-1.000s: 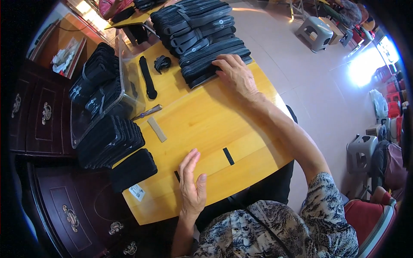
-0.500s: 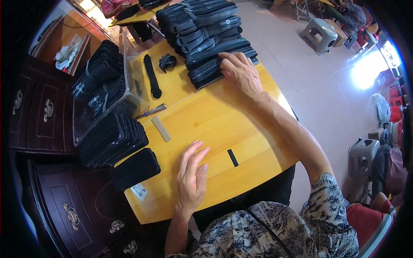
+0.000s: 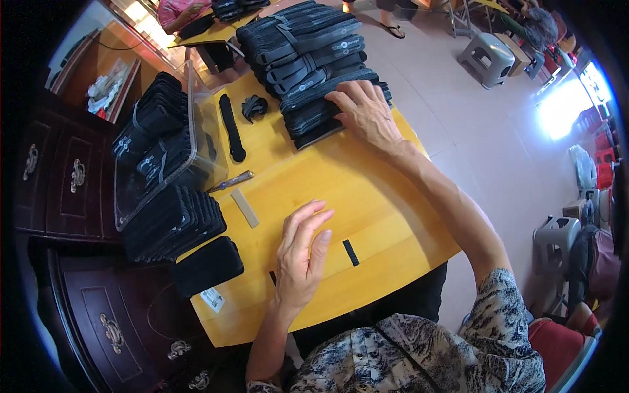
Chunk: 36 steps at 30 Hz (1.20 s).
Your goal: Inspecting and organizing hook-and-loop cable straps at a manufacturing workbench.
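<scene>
My right hand (image 3: 372, 118) rests at the near right end of a tall stack of black and grey fabric straps (image 3: 308, 121), its fingers bent over the lower layers; the fingertips are partly hidden against the cloth. Held above the yellow table (image 3: 393, 209), my left hand (image 3: 303, 255) has its fingers stretched and apart, with nothing in it. One short black strip (image 3: 351, 253) lies to its right. Another black strip (image 3: 273, 278) peeks out beside its wrist, mostly covered by the hand.
Left of centre lie a beige strip (image 3: 245, 208), a screwdriver (image 3: 230, 181), a long black strap (image 3: 232, 128) and a coiled black strap (image 3: 253, 108). A clear bin (image 3: 194, 141) holds bundled straps. Black pads (image 3: 208, 265) sit at the left edge. A person (image 3: 180, 16) works beyond; grey stools (image 3: 488, 57) stand right.
My left hand has shifted slightly up and right, and a second black strip now shows beside it. My right hand stays at the stack, where a lower layer now sticks out nearer me.
</scene>
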Tool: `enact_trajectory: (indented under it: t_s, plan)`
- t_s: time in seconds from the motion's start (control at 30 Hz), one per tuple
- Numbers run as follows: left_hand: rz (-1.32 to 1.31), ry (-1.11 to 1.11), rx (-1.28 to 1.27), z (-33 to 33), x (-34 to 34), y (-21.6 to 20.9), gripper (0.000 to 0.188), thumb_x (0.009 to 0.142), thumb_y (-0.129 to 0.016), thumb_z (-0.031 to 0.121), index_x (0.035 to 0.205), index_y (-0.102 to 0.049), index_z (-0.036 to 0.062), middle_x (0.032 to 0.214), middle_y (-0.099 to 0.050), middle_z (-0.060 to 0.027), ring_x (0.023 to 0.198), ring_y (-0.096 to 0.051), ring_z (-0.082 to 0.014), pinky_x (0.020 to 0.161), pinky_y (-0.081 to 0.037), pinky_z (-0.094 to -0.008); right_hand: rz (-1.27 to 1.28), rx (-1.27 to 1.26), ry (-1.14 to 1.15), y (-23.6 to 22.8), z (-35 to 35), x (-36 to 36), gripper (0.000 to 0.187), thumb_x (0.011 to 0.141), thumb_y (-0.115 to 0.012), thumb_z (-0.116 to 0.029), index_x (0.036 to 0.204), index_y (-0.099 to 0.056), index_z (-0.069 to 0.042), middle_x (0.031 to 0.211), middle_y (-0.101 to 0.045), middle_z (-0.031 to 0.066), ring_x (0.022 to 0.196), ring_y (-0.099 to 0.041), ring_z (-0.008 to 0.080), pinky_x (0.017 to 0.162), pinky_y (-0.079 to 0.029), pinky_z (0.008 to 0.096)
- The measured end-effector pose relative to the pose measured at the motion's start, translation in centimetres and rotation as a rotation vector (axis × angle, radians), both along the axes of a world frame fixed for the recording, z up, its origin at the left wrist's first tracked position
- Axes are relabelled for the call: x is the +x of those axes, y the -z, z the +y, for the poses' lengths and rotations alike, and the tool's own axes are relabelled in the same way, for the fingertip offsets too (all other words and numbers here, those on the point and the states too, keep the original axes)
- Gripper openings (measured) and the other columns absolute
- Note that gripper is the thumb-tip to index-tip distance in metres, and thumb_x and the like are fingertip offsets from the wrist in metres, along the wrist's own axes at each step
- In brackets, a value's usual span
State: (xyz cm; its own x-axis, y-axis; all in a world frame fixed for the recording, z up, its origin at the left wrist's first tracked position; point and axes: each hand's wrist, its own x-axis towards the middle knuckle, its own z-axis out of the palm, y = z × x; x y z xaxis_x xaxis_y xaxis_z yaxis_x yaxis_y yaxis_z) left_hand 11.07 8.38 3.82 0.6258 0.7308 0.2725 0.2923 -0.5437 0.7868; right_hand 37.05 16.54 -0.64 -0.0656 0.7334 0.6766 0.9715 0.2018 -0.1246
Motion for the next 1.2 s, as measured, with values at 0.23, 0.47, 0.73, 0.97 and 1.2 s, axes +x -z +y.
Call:
enact_trajectory:
  t_s: [0.23,0.47,0.73,0.97,1.2]
  plan:
    - [-0.08,0.04,-0.122,0.9,2.4,0.3,0.025,0.098,-0.052,0.018,0.115,-0.058,-0.0005,0.118,-0.058,-0.0159,0.11,-0.057,-0.0282,0.094,-0.045,-0.0364,-0.041,0.014,0.027,-0.8,-0.6,0.7,0.046,0.08,-0.067,-0.008,0.123,-0.052,-0.012,0.127,-0.053,0.0047,0.121,-0.047,0.0242,0.108,-0.031,0.0425]
    - [-0.221,0.015,-0.456,1.5,3.4,1.5,0.026,0.099,-0.048,0.016,0.116,-0.057,-0.0017,0.119,-0.058,-0.0112,0.112,-0.055,-0.016,0.092,-0.044,-0.0281,0.032,0.168,-0.077,-3.1,-0.4,1.3,0.038,0.081,-0.064,-0.01,0.117,-0.053,-0.012,0.116,-0.058,0.0071,0.112,-0.053,0.0243,0.103,-0.037,0.0408]
    - [0.327,-0.062,0.739,8.3,9.7,3.8,0.057,0.093,-0.057,0.028,0.14,-0.039,0.0023,0.148,-0.032,-0.0206,0.138,-0.028,-0.0376,0.112,-0.024,-0.05,0.539,0.027,-0.111,-3.5,0.2,2.9,0.04,0.087,-0.067,-0.015,0.123,-0.05,-0.007,0.111,-0.062,0.0152,0.102,-0.061,0.0341,0.086,-0.048,0.0379]
    - [0.409,-0.136,0.79,12.9,12.2,6.3,0.072,0.09,-0.055,0.045,0.146,-0.032,0.0053,0.154,-0.026,-0.0134,0.142,-0.019,-0.0374,0.114,-0.012,-0.0554,0.691,0.051,-0.195,-3.2,-0.2,4.7,0.04,0.09,-0.065,-0.017,0.124,-0.048,-0.005,0.112,-0.063,0.0159,0.107,-0.061,0.0283,0.09,-0.048,0.0362]
    - [0.479,-0.153,0.818,13.0,12.3,7.2,0.059,0.094,-0.051,0.037,0.143,-0.04,0.0077,0.154,-0.028,-0.0109,0.143,-0.019,-0.0341,0.115,-0.01,-0.0542,1.22,0.165,-0.314,-2.3,-0.9,8.7,0.033,0.095,-0.06,-0.017,0.123,-0.046,-0.009,0.124,-0.059,0.0067,0.115,-0.054,0.0132,0.105,-0.039,0.0307]
